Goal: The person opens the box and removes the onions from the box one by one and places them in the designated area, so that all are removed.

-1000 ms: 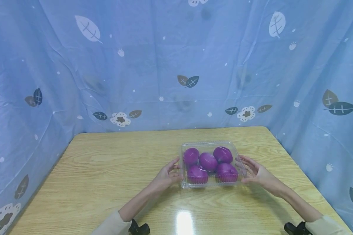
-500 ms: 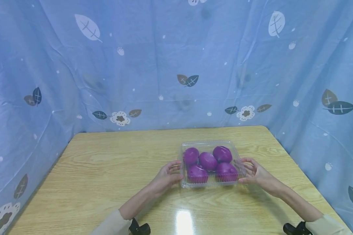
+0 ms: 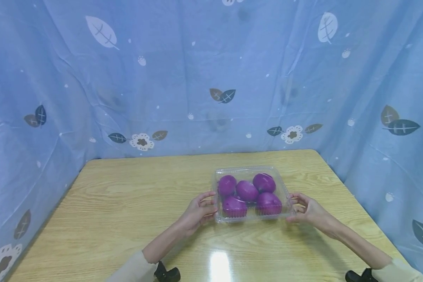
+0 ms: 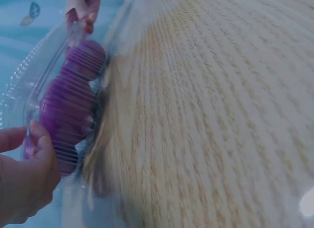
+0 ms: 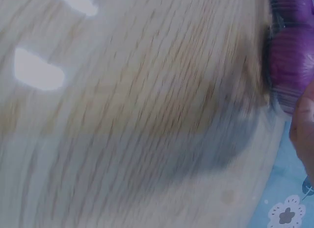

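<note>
A clear plastic clamshell box [image 3: 252, 212] lies right of centre on the table, its lid down. Inside are several round purple things [image 3: 247, 190] that look like onions or fruit. My left hand [image 3: 195, 214] pinches the box's left edge; in the left wrist view the thumb and forefinger of that hand [image 4: 29, 181] meet at the rim. At the opposite edge, my right hand [image 3: 313, 214] grips the box with thumb in front and fingers behind. Only part of the right hand [image 5: 305, 132] shows in the right wrist view. Whether the box touches the table, I cannot tell.
The wood-grained table [image 3: 134, 196] extends left of the box and in front of it. A blue leaf-patterned curtain [image 3: 183, 70] hangs behind the table and along both sides. Black wrist devices [image 3: 168, 274] show at the bottom, and a light glare [image 3: 220, 266] lies near the front.
The fingers of both hands have drawn in against the box's edges. The whole head view has shifted slightly, and the box sits a little higher and further left in it.
</note>
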Available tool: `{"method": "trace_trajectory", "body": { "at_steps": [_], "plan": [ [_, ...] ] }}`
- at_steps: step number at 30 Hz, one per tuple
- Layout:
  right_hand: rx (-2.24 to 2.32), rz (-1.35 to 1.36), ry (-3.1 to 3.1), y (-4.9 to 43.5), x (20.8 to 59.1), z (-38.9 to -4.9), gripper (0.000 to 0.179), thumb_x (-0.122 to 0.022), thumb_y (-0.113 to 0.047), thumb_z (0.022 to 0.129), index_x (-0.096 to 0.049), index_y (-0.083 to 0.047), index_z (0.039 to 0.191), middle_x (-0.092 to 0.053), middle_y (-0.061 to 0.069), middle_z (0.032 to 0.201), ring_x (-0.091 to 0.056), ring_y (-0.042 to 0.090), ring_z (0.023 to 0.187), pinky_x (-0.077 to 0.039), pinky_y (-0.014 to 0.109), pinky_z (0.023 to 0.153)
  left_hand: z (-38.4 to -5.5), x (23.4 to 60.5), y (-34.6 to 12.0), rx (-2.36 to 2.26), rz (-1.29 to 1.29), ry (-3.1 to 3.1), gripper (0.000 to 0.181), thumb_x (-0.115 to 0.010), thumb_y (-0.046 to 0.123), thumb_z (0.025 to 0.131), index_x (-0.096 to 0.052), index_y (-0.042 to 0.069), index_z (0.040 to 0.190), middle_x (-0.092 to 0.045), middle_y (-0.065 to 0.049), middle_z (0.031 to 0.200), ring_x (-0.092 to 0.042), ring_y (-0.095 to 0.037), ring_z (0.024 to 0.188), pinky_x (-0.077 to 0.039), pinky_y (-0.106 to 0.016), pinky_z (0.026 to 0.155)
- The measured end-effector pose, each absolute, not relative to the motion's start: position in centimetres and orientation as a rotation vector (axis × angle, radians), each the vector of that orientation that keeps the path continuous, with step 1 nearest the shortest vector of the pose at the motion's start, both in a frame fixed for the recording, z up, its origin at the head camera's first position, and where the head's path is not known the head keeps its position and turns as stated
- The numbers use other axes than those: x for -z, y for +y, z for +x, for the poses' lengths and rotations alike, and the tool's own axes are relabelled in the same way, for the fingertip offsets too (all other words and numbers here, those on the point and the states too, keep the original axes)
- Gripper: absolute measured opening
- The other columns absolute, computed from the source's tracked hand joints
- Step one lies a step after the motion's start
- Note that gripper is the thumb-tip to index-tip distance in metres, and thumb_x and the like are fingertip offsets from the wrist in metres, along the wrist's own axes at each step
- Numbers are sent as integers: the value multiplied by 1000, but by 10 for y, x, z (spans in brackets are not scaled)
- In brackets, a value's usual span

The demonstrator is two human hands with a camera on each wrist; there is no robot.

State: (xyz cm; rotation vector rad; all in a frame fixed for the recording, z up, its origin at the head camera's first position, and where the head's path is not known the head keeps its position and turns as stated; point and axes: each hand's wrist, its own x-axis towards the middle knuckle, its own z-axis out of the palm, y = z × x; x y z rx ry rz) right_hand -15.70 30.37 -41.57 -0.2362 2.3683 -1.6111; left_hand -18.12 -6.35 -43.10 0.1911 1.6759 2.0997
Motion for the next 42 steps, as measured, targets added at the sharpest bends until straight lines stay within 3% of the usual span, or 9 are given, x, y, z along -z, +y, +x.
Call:
{"method": "trace_trajectory", "body": {
  "at_steps": [4, 9, 12, 18, 23, 29, 35, 42],
  "plan": [
    [1631, -301, 2347, 304, 415, -157, 73, -76, -3, 78, -31, 13, 133, -49, 18, 114, -57, 10, 88, -53, 23, 69, -181, 430, -63, -2086, 176, 1689, 56, -57, -3, 90, -34, -2, 140, -52, -10, 109, -59, -11, 83, -54, -23, 78],
    [1652, -375, 2323, 306, 416, -157, 70, -74, 0, 80, -30, 16, 132, -49, 14, 111, -57, 5, 81, -53, 21, 64, -181, 430, -64, -2079, 179, 1692, 56, -57, -3, 89, -34, -2, 141, -51, -12, 113, -59, -12, 82, -55, -23, 77],
    [1650, -407, 2337, 307, 416, -157, 68, -73, 1, 80, -30, 16, 131, -49, 18, 114, -56, 5, 81, -53, 20, 64, -181, 429, -65, -2080, 183, 1696, 57, -57, -3, 89, -33, -2, 141, -50, -13, 115, -59, -12, 83, -55, -23, 78],
    [1689, -320, 2297, 309, 417, -152, 68, -68, -6, 87, -28, 19, 135, -37, 36, 133, -55, -3, 101, -54, 23, 82, -181, 428, -65, -2077, 174, 1694, 57, -57, -4, 89, -34, -3, 141, -50, -14, 116, -59, -13, 84, -55, -25, 80],
    [1741, -247, 2267, 308, 417, -148, 64, -66, -9, 89, -31, 20, 134, -35, 38, 138, -53, -2, 109, -51, 23, 89, -182, 427, -64, -2082, 146, 1709, 55, -58, -4, 89, -36, -3, 140, -52, -14, 115, -60, -13, 83, -56, -25, 78],
    [1805, -144, 2241, 306, 418, -142, 65, -64, -8, 90, -28, 20, 137, -50, 23, 131, -57, -2, 103, -50, 19, 89, -183, 428, -63, -2088, 138, 1703, 55, -57, -5, 89, -36, -3, 140, -52, -13, 113, -60, -12, 82, -56, -26, 78],
    [1827, -67, 2179, 306, 416, -138, 68, -59, -12, 94, -20, 17, 142, -54, 11, 130, -58, 1, 102, -49, 19, 90, -182, 427, -63, -2084, 146, 1712, 55, -58, -4, 89, -36, -3, 140, -52, -14, 114, -60, -13, 83, -56, -26, 79],
    [1798, -105, 2175, 308, 410, -140, 54, -59, -9, 94, -35, 21, 132, -62, -2, 113, -61, 6, 97, -53, 22, 84, -183, 428, -64, -2079, 151, 1718, 55, -58, -4, 89, -36, -3, 140, -49, -18, 119, -59, -13, 84, -56, -26, 79]
  ]
}}
